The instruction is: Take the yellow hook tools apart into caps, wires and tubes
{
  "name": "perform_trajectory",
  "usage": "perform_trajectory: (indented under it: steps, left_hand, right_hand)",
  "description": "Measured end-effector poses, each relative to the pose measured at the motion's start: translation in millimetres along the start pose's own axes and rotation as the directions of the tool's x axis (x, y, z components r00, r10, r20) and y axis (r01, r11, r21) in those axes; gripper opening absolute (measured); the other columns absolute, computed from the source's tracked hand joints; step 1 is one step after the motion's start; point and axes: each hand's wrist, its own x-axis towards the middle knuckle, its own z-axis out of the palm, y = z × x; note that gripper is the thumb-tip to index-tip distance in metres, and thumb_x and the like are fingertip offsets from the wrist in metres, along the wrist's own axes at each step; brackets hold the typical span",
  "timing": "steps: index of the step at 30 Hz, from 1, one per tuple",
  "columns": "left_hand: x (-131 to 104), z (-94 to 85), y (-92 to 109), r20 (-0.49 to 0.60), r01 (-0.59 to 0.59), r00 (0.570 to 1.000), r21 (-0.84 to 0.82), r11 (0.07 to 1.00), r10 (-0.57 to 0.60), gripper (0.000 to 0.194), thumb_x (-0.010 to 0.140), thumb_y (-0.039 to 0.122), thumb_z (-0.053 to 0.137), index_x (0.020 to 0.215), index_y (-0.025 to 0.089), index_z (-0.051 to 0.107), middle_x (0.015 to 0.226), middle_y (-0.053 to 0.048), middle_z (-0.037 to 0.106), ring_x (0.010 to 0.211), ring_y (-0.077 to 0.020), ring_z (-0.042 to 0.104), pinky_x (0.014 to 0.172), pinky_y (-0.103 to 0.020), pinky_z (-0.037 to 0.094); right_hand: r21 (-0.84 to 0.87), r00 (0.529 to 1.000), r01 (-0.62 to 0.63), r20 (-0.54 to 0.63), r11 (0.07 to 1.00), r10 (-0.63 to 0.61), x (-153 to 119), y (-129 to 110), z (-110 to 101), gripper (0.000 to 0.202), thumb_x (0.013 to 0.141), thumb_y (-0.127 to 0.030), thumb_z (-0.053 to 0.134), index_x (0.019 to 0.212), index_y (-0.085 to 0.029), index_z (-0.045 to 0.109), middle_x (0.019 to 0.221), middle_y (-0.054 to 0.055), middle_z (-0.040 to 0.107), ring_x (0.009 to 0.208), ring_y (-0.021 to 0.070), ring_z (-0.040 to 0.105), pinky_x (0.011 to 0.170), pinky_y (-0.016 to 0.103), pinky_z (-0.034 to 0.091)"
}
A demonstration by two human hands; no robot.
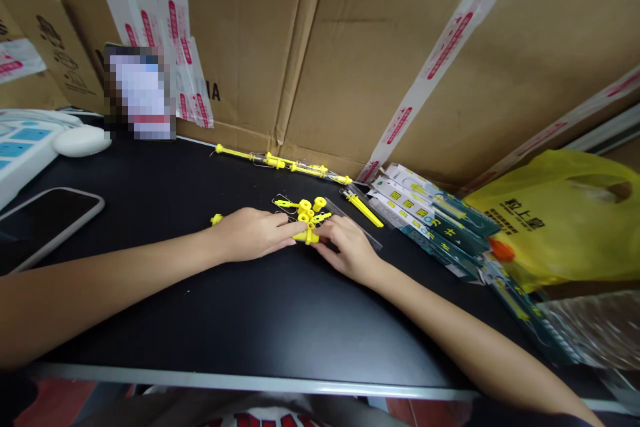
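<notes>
I find that my left fingers hide whether the yellow tube joins the yellow tip beyond them, the upright phone is blurred beyond reading, and the left edge cuts off the white power strip.

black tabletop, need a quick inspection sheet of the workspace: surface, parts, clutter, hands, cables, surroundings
Surface: black tabletop, a few pale specks.
Parts: yellow tube, partly hidden by the left hand; loose yellow pieces just beyond it; row of yellow tubes further back.
Clutter: flat phone and power strip at left; printed boxes and yellow bag at right.
Hands: left hand wraps the tube; right hand is at its right end, grip unclear.
Cables: white cables behind the power strip.
Surroundings: taped cardboard behind.
</notes>
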Motion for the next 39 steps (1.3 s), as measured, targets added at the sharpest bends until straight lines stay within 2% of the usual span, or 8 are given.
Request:
perform_trajectory:
  steps: [3,6,10,14,22,28,32,39]
  left_hand:
    - [-0.4,0.3,-0.6,0.003,-0.002,1.000,-0.010,1.000,0.002,0.032,0.096,0.035,0.036,0.122,0.023,0.050,0.082,0.000,0.063,0.067,-0.0113,0.063,0.048,-0.019,0.038]
    - [-0.3,-0.1,-0.7,0.012,0.002,1.000,-0.009,1.000,-0.002,0.032,0.096,0.035,0.035,0.122,0.022,0.049,0.083,-0.001,0.063,0.066,-0.0115,0.063,0.048,-0.019,0.038]
    - [0.4,-0.8,0.0,0.015,0.007,1.000,-0.010,1.000,-0.007,0.032,0.096,0.035,0.036,0.122,0.022,0.049,0.083,0.000,0.063,0.067,-0.0126,0.064,0.047,-0.020,0.037]
    - [0.5,-0.7,0.0,0.011,0.003,1.000,0.002,1.000,-0.003,0.032,0.095,0.035,0.038,0.123,0.023,0.049,0.082,0.001,0.063,0.066,-0.0130,0.064,0.048,-0.021,0.038]
    - [0.0,-0.4,-0.6,0.007,0.005,1.000,-0.006,1.000,-0.005,0.032,0.096,0.035,0.037,0.123,0.023,0.049,0.083,0.001,0.063,0.068,-0.0126,0.064,0.048,-0.021,0.038]
    - [0.2,-0.1,-0.5,0.006,0.004,1.000,0.001,1.000,-0.004,0.032,0.096,0.035,0.036,0.122,0.023,0.049,0.082,0.001,0.063,0.066,-0.0123,0.064,0.046,-0.021,0.037]
    - [0.3,-0.3,-0.5,-0.001,-0.003,1.000,0.009,1.000,0.003,0.032,0.095,0.035,0.038,0.123,0.023,0.049,0.083,0.001,0.063,0.066,-0.0126,0.064,0.047,-0.022,0.038]
    - [0.2,0.0,-0.6,-0.005,0.001,1.000,-0.003,1.000,-0.001,0.032,0.095,0.035,0.038,0.122,0.023,0.049,0.082,0.001,0.063,0.067,-0.0127,0.064,0.047,-0.022,0.039]
  right_hand:
    - [-0.026,0.998,0.054,-0.020,0.998,-0.055,-0.3,0.3,0.8,0.005,0.089,-0.019,0.049,0.094,-0.021,0.048,0.077,0.004,0.060,0.070,0.0180,0.051,0.062,0.030,0.035]
    - [0.002,0.999,-0.025,-0.033,1.000,0.025,-0.5,0.2,0.7,0.013,0.087,-0.027,0.054,0.095,-0.020,0.046,0.074,0.003,0.058,0.068,0.0180,0.051,0.062,0.030,0.036]
    - [0.011,0.992,-0.119,0.029,0.993,0.119,-0.1,-0.3,-1.2,0.015,0.090,-0.033,0.049,0.094,-0.019,0.049,0.077,0.005,0.059,0.071,0.0190,0.051,0.065,0.032,0.037]
    - [-0.047,0.995,-0.078,0.064,0.996,0.081,1.1,-0.6,-2.3,0.015,0.093,-0.031,0.044,0.090,-0.018,0.052,0.077,0.005,0.061,0.071,0.0189,0.049,0.063,0.031,0.035]
    - [-0.134,0.998,0.057,-0.017,0.989,-0.060,-0.2,0.9,-0.6,0.010,0.089,-0.019,0.050,0.099,-0.018,0.050,0.082,0.006,0.063,0.072,0.0182,0.051,0.062,0.030,0.035]
    - [-0.070,1.000,-0.028,-0.005,0.997,0.028,0.5,-1.4,-2.5,0.021,0.088,-0.033,0.052,0.099,-0.016,0.050,0.088,0.008,0.063,0.076,0.0197,0.053,0.066,0.032,0.037]
    - [-0.140,0.999,-0.024,0.041,0.990,0.030,1.7,-1.5,-3.5,0.018,0.092,-0.030,0.043,0.093,-0.016,0.055,0.085,0.008,0.063,0.075,0.0195,0.051,0.064,0.032,0.034]
    - [-0.161,1.000,0.017,-0.001,0.987,-0.017,1.5,-1.1,-2.4,0.014,0.090,-0.029,0.050,0.093,-0.016,0.054,0.082,0.007,0.064,0.073,0.0181,0.051,0.062,0.030,0.034]
